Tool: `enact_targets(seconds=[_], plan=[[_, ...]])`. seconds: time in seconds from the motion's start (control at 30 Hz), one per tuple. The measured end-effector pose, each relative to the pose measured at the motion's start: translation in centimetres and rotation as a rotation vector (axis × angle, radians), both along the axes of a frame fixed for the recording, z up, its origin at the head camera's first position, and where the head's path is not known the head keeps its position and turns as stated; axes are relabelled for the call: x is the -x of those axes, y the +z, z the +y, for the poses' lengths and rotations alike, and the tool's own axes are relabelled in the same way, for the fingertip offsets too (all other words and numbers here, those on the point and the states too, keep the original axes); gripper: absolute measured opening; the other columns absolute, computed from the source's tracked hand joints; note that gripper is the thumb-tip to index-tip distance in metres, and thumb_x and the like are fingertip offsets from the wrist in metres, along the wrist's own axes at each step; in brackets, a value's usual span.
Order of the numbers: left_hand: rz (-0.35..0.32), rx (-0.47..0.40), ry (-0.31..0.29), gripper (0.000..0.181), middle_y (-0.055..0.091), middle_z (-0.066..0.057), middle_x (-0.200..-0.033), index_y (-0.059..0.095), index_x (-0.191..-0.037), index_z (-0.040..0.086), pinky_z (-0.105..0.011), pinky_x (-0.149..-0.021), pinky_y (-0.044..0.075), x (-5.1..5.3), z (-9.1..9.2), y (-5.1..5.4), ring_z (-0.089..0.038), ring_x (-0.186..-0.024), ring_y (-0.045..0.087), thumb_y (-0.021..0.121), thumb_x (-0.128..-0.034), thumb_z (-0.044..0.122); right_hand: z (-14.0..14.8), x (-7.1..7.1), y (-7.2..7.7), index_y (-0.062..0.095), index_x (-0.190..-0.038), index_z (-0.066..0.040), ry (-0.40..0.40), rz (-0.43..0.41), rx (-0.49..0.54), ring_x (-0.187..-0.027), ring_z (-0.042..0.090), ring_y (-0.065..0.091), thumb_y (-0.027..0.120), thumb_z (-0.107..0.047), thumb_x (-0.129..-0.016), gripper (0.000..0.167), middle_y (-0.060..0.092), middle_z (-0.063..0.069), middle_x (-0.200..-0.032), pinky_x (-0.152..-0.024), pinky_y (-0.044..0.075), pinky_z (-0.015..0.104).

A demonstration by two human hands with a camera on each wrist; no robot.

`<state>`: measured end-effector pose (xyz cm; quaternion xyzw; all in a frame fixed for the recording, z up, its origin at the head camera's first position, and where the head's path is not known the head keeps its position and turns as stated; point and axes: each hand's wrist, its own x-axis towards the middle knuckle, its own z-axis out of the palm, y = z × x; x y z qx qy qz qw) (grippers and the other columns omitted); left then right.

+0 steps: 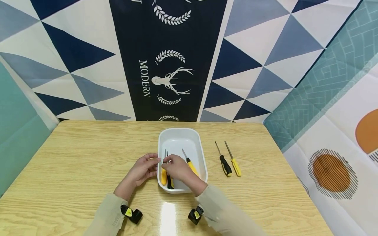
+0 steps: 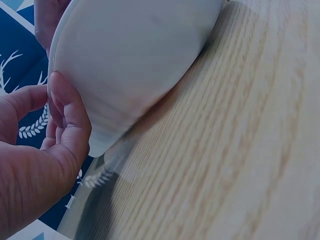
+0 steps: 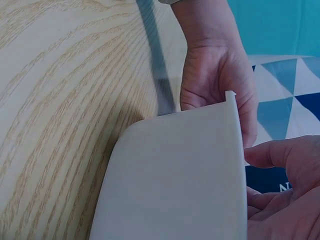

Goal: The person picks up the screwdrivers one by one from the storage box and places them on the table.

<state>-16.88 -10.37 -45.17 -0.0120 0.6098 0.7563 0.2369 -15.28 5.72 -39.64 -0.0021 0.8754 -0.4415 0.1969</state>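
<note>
A white tray (image 1: pixel 180 141) stands on the table with several screwdrivers in it. My left hand (image 1: pixel 144 169) grips its left rim, thumb and fingers pinching the edge in the left wrist view. Inside the tray, my right hand (image 1: pixel 179 168) bends over the shafts of two screwdrivers along the left wall, one with a yellow handle (image 1: pixel 163 177), one with a black-and-yellow handle (image 1: pixel 169 182). Its fingertips are hidden behind the tray wall (image 3: pixel 175 175) in the right wrist view, so I cannot tell if they pinch a shaft. Right of that hand lies another yellow-handled screwdriver (image 1: pixel 192 166).
On the wooden table (image 1: pixel 88 154), right of the tray, two more screwdrivers lie side by side: one black-and-yellow (image 1: pixel 225 166), one yellow (image 1: pixel 236 167). A patterned cloth (image 1: pixel 168 82) hangs behind the table's back edge. Each sleeve carries a small black wrist camera.
</note>
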Motion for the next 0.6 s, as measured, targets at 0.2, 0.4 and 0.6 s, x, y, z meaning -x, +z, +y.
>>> enact_targets(seconds=[0.2,0.4,0.6], plan=[[0.001,-0.005,-0.002,0.047,0.057,0.005,-0.078,0.033,-0.131,-0.005,-0.019,-0.064,0.052,0.04,-0.03,-0.07,-0.004,-0.069,0.055,0.053,-0.0944,0.017,-0.18,0.20,-0.28,0.058,-0.117,-0.006,-0.003,-0.014,0.003,-0.062,0.018,0.056,0.056,-0.024,-0.091,0.032,0.062,0.009,-0.083,-0.054,0.044,0.026],[0.000,-0.003,-0.001,0.049,0.057,0.005,-0.078,0.032,-0.132,-0.004,-0.019,-0.063,0.052,0.06,-0.06,-0.12,-0.004,-0.069,0.055,0.053,-0.0943,0.018,-0.47,0.44,-0.43,0.056,-0.117,-0.004,-0.003,-0.007,-0.013,-0.055,0.019,0.055,0.056,-0.025,-0.089,0.035,0.055,0.004,-0.069,-0.053,0.043,0.026],[0.006,-0.001,-0.001,0.048,0.057,0.005,-0.078,0.033,-0.132,-0.005,-0.019,-0.063,0.052,0.13,-0.08,-0.29,-0.004,-0.069,0.056,0.053,-0.0939,0.017,-0.66,0.57,-0.56,0.056,-0.116,-0.005,-0.014,-0.018,-0.041,-0.057,0.019,0.057,0.056,-0.025,-0.089,0.034,0.055,0.004,-0.073,-0.052,0.044,0.026]])
